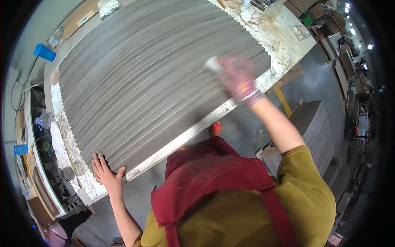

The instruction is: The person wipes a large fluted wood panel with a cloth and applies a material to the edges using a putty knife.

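Long grey strips [164, 74] lie side by side, staggered edge to edge, across a stained white worktable [181, 142]. Bare and with fingers stretched, my left hand [108, 178] rests on the strips' near left corner, its thumb by the table's front edge. My right hand [238, 78] wears a pinkish-red patterned glove and is smeared by motion above the right part of the strips. At its fingertips shows a small white piece [212, 64], like a wad or pad; its exact kind is too blurred to tell.
At the far right of the table stand a clear plastic bottle [273, 11] and a clear packet [301, 32]. A blue cup [44, 52] sits at the left edge. Stacked boards [308, 127] stand on the floor to my right. Another person [61, 230] is at lower left.
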`<control>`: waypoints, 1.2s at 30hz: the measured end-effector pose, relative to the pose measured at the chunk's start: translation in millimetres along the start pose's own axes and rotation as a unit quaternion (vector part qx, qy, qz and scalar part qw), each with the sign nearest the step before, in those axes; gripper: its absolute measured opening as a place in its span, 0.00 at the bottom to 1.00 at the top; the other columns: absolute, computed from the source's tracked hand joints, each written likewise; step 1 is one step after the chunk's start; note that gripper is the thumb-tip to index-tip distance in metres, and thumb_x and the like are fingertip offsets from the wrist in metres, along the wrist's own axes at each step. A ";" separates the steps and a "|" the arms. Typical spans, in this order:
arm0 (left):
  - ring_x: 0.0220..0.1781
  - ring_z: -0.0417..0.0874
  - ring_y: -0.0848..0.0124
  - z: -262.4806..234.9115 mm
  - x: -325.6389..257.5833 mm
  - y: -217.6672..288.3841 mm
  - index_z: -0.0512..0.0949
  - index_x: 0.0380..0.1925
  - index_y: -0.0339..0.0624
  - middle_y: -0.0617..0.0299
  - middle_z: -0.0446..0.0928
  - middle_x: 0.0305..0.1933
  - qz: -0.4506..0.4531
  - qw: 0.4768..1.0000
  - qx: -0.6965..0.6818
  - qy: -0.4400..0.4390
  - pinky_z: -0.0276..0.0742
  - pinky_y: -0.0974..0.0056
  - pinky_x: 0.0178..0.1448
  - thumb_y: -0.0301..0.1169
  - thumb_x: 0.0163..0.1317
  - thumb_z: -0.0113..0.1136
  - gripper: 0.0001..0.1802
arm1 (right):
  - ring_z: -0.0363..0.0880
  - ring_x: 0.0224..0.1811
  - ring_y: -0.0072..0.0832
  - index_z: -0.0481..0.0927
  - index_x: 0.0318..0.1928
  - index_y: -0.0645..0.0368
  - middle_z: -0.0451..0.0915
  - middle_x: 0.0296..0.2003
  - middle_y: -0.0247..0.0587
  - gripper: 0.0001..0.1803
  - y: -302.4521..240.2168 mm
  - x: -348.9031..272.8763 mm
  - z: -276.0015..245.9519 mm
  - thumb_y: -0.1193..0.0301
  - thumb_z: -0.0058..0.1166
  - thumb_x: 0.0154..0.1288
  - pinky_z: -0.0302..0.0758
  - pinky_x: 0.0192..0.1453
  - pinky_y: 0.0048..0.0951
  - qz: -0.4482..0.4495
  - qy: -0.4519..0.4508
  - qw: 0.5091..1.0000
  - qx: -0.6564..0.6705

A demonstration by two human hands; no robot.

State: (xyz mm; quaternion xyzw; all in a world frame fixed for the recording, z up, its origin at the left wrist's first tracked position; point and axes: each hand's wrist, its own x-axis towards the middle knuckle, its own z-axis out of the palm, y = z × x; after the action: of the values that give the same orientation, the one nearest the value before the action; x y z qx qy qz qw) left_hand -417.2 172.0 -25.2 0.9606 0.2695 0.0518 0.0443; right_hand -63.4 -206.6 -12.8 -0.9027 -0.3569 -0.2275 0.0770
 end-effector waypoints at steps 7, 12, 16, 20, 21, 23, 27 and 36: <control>0.76 0.48 0.51 -8.5 -14.2 -23.7 0.57 0.70 0.48 0.56 0.49 0.76 -0.037 0.999 -0.009 -0.013 0.44 0.41 0.73 0.47 0.45 0.71 0.52 | 0.77 0.48 0.35 0.76 0.54 0.55 0.80 0.44 0.37 0.22 -62.4 0.2 21.5 0.61 0.53 0.60 0.61 0.64 0.50 -0.032 -0.109 0.993 -0.024; 0.76 0.48 0.48 -4.0 -21.4 -38.0 0.58 0.69 0.44 0.53 0.50 0.76 -0.042 0.998 -0.042 0.025 0.47 0.47 0.74 0.39 0.49 0.69 0.47 | 0.76 0.47 0.39 0.74 0.55 0.55 0.78 0.44 0.44 0.23 -63.4 19.6 -5.8 0.62 0.52 0.61 0.61 0.63 0.52 0.000 -0.065 0.998 0.018; 0.75 0.48 0.46 -5.4 -19.8 -43.0 0.60 0.68 0.42 0.52 0.51 0.75 -0.029 0.997 -0.070 0.029 0.50 0.48 0.74 0.39 0.48 0.70 0.46 | 0.78 0.41 0.36 0.77 0.51 0.48 0.79 0.41 0.37 0.22 -145.4 -10.3 -11.2 0.59 0.59 0.53 0.64 0.60 0.46 -0.130 -0.084 0.982 0.106; 0.75 0.49 0.45 -5.0 -26.5 -46.9 0.61 0.67 0.42 0.52 0.50 0.75 -0.029 0.997 -0.066 0.038 0.51 0.47 0.73 0.42 0.48 0.71 0.47 | 0.78 0.42 0.35 0.77 0.52 0.47 0.78 0.40 0.36 0.23 -44.6 -1.0 -17.8 0.61 0.59 0.53 0.64 0.57 0.44 0.041 -0.114 0.992 0.030; 0.75 0.48 0.45 -4.0 -25.4 -45.6 0.61 0.67 0.42 0.52 0.50 0.75 -0.031 0.996 -0.072 0.042 0.51 0.47 0.73 0.42 0.48 0.71 0.47 | 0.78 0.43 0.35 0.76 0.52 0.47 0.79 0.40 0.36 0.24 -46.7 -1.4 -19.8 0.60 0.59 0.53 0.64 0.57 0.45 0.018 -0.081 0.996 0.021; 0.75 0.48 0.46 -0.2 -25.0 -41.2 0.61 0.67 0.42 0.50 0.49 0.76 -0.041 0.993 -0.095 0.056 0.51 0.48 0.74 0.41 0.48 0.71 0.47 | 0.78 0.44 0.34 0.75 0.52 0.47 0.79 0.40 0.36 0.25 -65.4 -3.6 -15.9 0.57 0.58 0.53 0.64 0.58 0.46 -0.037 -0.015 0.999 0.004; 0.76 0.47 0.48 -1.7 -24.1 -45.8 0.57 0.69 0.40 0.47 0.46 0.76 -0.060 0.982 -0.170 0.062 0.48 0.51 0.75 0.34 0.49 0.70 0.48 | 0.78 0.46 0.31 0.75 0.52 0.44 0.79 0.41 0.35 0.26 -126.4 -28.5 -16.7 0.60 0.59 0.48 0.63 0.61 0.49 -0.104 -0.101 0.984 0.100; 0.77 0.47 0.56 21.5 -37.2 -66.3 0.44 0.74 0.44 0.43 0.45 0.76 -0.205 0.879 -0.419 0.094 0.43 0.58 0.76 0.27 0.54 0.66 0.52 | 0.74 0.53 0.36 0.72 0.57 0.45 0.77 0.44 0.37 0.26 -113.1 -16.7 -37.7 0.60 0.59 0.57 0.55 0.68 0.48 -0.082 -0.225 0.969 0.053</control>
State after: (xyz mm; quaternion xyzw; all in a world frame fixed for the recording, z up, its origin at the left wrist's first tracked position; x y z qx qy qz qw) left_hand -480.3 207.8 -56.9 0.7662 0.4162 0.2402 0.4266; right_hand -164.4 -145.2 10.2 -0.8929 -0.4496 -0.0046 0.0237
